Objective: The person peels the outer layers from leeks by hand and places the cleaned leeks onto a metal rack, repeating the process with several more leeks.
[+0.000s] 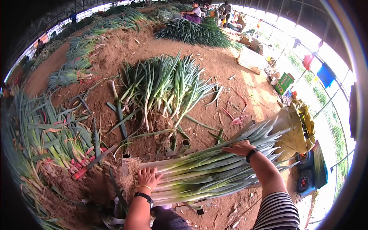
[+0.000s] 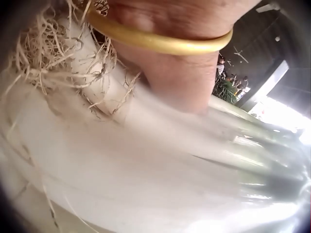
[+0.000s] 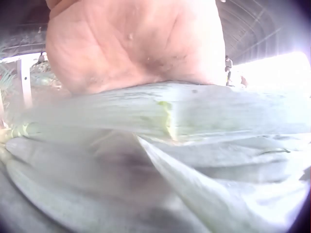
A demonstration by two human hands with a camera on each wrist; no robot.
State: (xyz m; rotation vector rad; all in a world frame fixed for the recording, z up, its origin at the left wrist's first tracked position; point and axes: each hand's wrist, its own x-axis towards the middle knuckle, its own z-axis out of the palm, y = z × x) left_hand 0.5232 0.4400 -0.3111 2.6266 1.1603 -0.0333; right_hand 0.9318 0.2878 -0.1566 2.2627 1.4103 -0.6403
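Brown soil (image 1: 237,74); leeks (image 1: 203,172) slant lengthwise, roots (image 1: 131,167) left, leaves (image 1: 264,140) right; left hand (image 1: 148,179), right hand (image 1: 240,147) rest, fingers spread.

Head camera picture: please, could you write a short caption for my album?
Left hand on the white ends, right hand on the green leaves of piled spring onions, above brown soil.

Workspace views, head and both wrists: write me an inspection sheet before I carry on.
Surface: brown soil; a metal frame shows at the edges of the long onions.
Job's things: long onions laid side by side, roots toward the left hand.
Clutter: loose leaves, red string, a red-handled tool on the left pile.
Hands: left rests on the white stems, right hand on the green leaves; both open.
Cables: nothing seen.
Surroundings: upright onion heap, yellow sack, green box, seated person.
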